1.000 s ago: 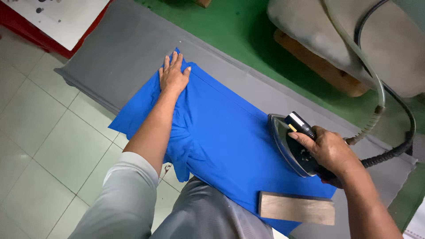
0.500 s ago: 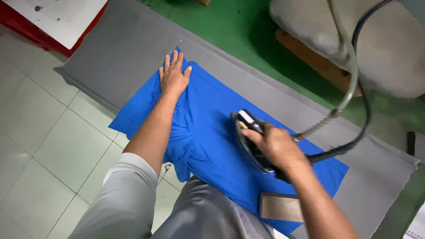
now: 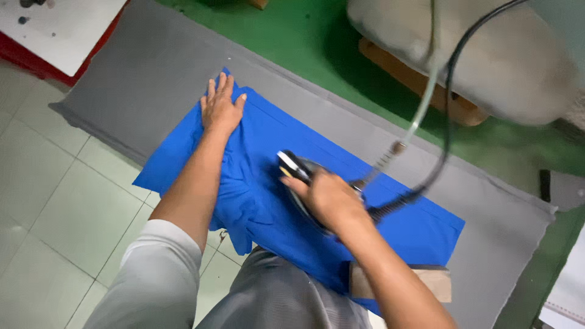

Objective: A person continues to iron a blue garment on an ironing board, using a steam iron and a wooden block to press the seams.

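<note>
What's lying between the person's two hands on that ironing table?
Only wrinkled blue fabric lies between the left hand, pressed flat on it, and the right hand gripping the iron, in the head view.

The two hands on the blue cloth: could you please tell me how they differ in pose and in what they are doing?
The left hand lies flat and open, fingers spread, pressing the far end of the blue cloth; the right hand is closed around the handle of the iron. The left hand touches the cloth directly; the right hand meets it only through the iron. The left looks sharp, the right blurred. Both are bare and over the same cloth.
</note>
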